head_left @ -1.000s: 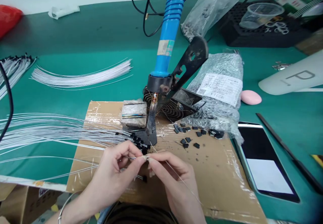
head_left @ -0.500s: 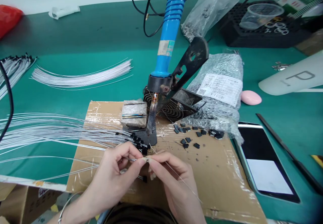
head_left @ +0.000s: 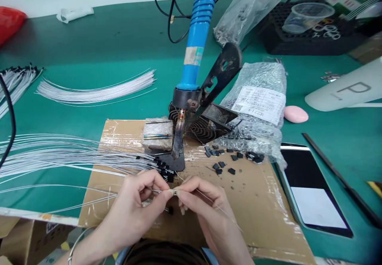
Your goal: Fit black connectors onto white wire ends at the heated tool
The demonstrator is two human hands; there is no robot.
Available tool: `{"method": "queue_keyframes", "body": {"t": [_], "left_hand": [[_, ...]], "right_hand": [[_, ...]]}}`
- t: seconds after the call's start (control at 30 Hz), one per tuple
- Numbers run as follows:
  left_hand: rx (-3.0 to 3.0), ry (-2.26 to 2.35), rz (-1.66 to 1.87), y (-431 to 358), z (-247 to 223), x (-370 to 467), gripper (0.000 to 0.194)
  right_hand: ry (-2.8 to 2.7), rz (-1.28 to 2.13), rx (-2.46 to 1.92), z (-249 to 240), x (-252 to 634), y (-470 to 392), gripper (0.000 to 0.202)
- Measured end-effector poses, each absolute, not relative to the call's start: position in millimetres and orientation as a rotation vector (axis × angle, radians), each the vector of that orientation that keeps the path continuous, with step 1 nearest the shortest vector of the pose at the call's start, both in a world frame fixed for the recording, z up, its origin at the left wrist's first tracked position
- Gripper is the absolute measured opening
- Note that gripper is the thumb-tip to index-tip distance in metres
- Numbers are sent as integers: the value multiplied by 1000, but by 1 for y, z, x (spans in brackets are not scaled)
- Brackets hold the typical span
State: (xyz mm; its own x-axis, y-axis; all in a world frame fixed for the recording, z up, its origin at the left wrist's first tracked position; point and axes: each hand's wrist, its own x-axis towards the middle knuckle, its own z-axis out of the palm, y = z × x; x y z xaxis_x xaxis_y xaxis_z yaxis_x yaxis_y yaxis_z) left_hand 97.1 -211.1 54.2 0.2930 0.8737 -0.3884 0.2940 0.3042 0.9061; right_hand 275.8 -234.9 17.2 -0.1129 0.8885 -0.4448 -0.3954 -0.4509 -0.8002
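Note:
My left hand and my right hand meet over the cardboard, their thumbs and forefingers pinched tip to tip. Between them is the end of a thin wire, mostly covered by my fingers; a tiny part at the join is too small to make out. A fine silvery strand passes by my right hand's fingers and trails toward the lower right. Just behind my hands hangs the tip of a soldering iron with a blue handle. White wires with black connectors lie beside my left hand.
Small black pieces are scattered on the cardboard. A sponge block and a fan stand by the iron. To the right lie a bubble-wrap bag, a phone and a dark, flat tool.
Both hands stay pinched together and have shifted down very slightly. The right hand has moved a little to the right, its fine strand with it. The view has moved slightly.

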Motion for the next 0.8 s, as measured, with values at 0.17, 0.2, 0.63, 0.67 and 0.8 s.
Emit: {"method": "queue_keyframes", "body": {"t": [0.17,0.2,0.63,0.67,0.8], "left_hand": [[1207,1222,522,-209,59,96,24],[1201,1216,519,-209,59,97,24],[1152,1267,590,-213,48,96,28],[1142,1260,597,-214,47,95,28],[1100,1241,629,-216,45,95,28]], "right_hand": [[-642,1776,-1252,22,283,-231,23],[-639,1784,-1251,23,283,-231,23],[-649,1714,-1117,13,276,-238,30],[-662,1712,-1103,10,276,-239,30],[-691,1687,-1083,4,276,-243,29]]}}
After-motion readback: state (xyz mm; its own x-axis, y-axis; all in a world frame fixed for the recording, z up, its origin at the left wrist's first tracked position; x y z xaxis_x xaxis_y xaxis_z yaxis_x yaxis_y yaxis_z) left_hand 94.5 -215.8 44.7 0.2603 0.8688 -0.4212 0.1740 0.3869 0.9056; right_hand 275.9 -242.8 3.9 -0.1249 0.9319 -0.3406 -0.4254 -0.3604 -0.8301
